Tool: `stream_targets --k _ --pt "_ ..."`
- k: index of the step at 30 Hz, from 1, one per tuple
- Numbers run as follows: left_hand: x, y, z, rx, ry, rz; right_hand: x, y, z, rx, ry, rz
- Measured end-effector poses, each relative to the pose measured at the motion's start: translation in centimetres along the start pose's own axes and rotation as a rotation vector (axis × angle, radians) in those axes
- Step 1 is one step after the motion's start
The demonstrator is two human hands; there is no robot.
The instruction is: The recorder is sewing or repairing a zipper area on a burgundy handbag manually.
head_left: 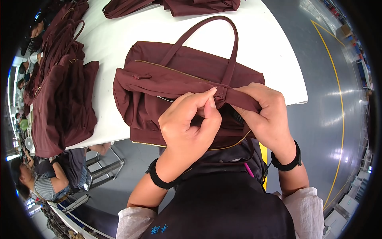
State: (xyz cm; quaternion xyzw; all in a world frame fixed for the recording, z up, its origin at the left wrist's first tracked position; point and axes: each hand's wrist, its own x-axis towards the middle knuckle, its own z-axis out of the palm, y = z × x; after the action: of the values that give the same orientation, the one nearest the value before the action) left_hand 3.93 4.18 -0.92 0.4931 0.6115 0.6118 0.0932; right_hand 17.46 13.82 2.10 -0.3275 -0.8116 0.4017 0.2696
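Note:
A maroon fabric handbag lies on the white table in front of me, its top opening edged with a gold zipper. One looped handle stands up from it toward the far side. My right hand grips the folded top edge of the bag, thumb on the near side. Beside it, my left hand pinches thumb and forefinger together at a small stitched tab by the handle's base. Anything between those fingertips is too small to make out. The bag's near side hangs over the table edge toward my lap.
More maroon bags are piled along the table's left side, and another maroon bag lies at the far edge. The white table has a curved-looking right edge. Below left, a person sits near a metal frame.

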Motion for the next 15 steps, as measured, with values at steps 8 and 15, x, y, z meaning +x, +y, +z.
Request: stream_targets --k 8,15 --pt "0.4 0.31 -0.43 0.022 -0.044 0.039 0.07 0.16 0.09 0.024 0.002 -0.004" --pt "0.6 -0.13 -0.34 0.162 -0.024 0.17 -0.04 0.0 0.41 -0.008 -0.001 0.023"
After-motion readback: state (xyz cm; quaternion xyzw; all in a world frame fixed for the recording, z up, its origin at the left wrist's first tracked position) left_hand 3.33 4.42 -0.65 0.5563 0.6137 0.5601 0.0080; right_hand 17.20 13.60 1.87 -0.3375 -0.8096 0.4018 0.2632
